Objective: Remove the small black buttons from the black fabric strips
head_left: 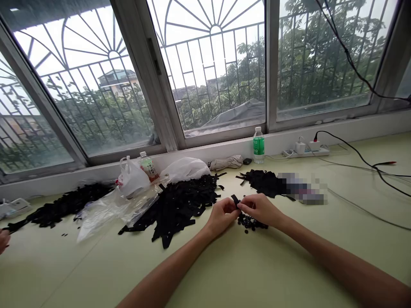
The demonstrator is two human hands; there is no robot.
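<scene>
Between my two hands a short black fabric strip (235, 199) stands up, tilted slightly left. My left hand (222, 217) is closed, pinching the strip between thumb and fingers. From the other side, the fingertips of my right hand (261, 208) close on the same strip; any small piece under them is hidden. Just below the fingers lies a small pile of black round button-like pieces (252, 222), partly covered by my right hand. Left of my hands spreads a large heap of black strips (183, 199), and a smaller heap of strips (265, 182) sits behind my right hand.
Clear plastic bags (105, 214), a white bag (133, 177) and a drink bottle (148, 167) stand left. A green-labelled bottle (258, 146) and a power strip (306, 152) line the sill; cables cross the right side. Another person's hand (4, 240) shows far left by another black heap (70, 203).
</scene>
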